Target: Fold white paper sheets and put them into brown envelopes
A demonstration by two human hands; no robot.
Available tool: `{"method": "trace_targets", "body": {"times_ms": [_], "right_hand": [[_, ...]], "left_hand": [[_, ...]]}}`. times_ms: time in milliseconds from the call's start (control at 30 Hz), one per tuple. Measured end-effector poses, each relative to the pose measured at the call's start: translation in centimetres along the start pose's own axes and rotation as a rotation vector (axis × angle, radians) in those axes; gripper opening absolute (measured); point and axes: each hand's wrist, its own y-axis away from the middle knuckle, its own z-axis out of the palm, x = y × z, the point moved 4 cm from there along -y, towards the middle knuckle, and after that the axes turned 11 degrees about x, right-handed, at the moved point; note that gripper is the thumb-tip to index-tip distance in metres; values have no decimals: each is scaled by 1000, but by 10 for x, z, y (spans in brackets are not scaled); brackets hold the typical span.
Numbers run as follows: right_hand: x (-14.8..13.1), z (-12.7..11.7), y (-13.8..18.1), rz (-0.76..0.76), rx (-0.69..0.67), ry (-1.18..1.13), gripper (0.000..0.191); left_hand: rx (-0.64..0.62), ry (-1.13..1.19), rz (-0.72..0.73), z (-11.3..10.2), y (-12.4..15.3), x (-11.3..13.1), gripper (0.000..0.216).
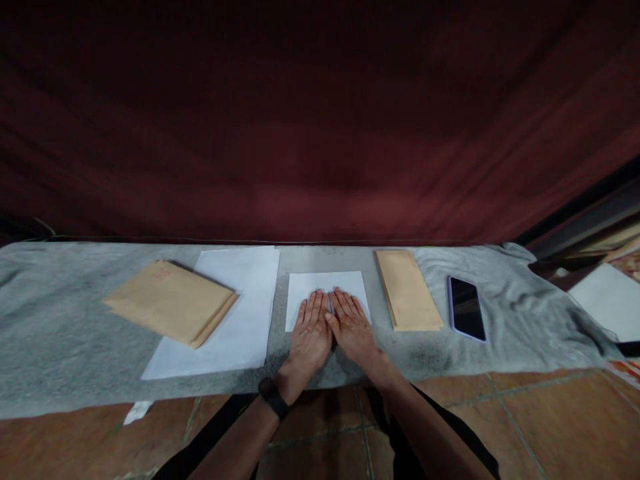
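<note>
A white sheet of paper [311, 281], perhaps folded, lies in the middle of the grey cloth in front of me. Both palms rest flat on it, side by side. My left hand [311, 333] covers its lower left part, fingers stretched forward. Over the lower right part lies my right hand [353, 330], its thumb touching the left hand. The paper's near edge is largely hidden under the hands. To the left, a stack of brown envelopes [170, 300] sits partly on larger white sheets [250, 313]. More brown envelopes [410, 293] lie to the right.
A phone [467, 308] with a purple edge lies on the right of the grey cloth [55, 333]. Dark red fabric [320, 133] hangs behind. A scrap of white paper [138, 411] is on the tiled floor [560, 420]. More paper [607, 300] lies at far right.
</note>
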Motion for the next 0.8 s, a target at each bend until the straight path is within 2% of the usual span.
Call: {"method": "trace_targets", "body": {"times_ms": [267, 500, 667, 800], "right_hand": [[30, -5, 9, 13, 8, 113, 57], [43, -8, 17, 57, 13, 139, 61], [43, -12, 14, 108, 41, 171, 61], [36, -15, -1, 138, 39, 146, 58]], "left_hand": [[28, -35, -69, -14, 8, -31, 61], [104, -37, -122, -15, 16, -43, 63], [148, -56, -186, -19, 12, -39, 63], [154, -12, -146, -18, -4, -22, 61]]}}
